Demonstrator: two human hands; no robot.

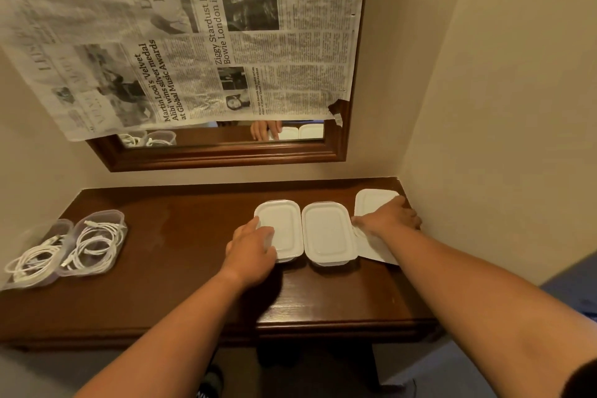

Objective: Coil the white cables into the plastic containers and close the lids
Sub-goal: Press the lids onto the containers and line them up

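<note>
1. The white cables (92, 245) lie coiled in two open clear boxes (108, 218) that touch each other, far out to the left of the left hand (252, 247) at the table's left end.
2. Under the left hand sits a closed box (286, 220) with a white lid. The thumb lies at its left rim and the bent fingers come down on the near left corner of the lid. I cannot tell whether this hand grips the box or only presses on it.
3. Just to the right of that hand, between the two hands, stands a second closed box (326, 233), touching the first one.
4. The right hand (387, 220) lies palm down with its fingers spread across a flat white lid (371, 199), clamping nothing. The thumb reaches the lid's left edge, beside the second closed box.
5. Everything rests on a dark wooden table (177, 236), with a wall close on the right of the right hand.
6. Beyond both hands hangs a wood-framed mirror (226, 155), mostly covered by newspaper (161, 42).
</note>
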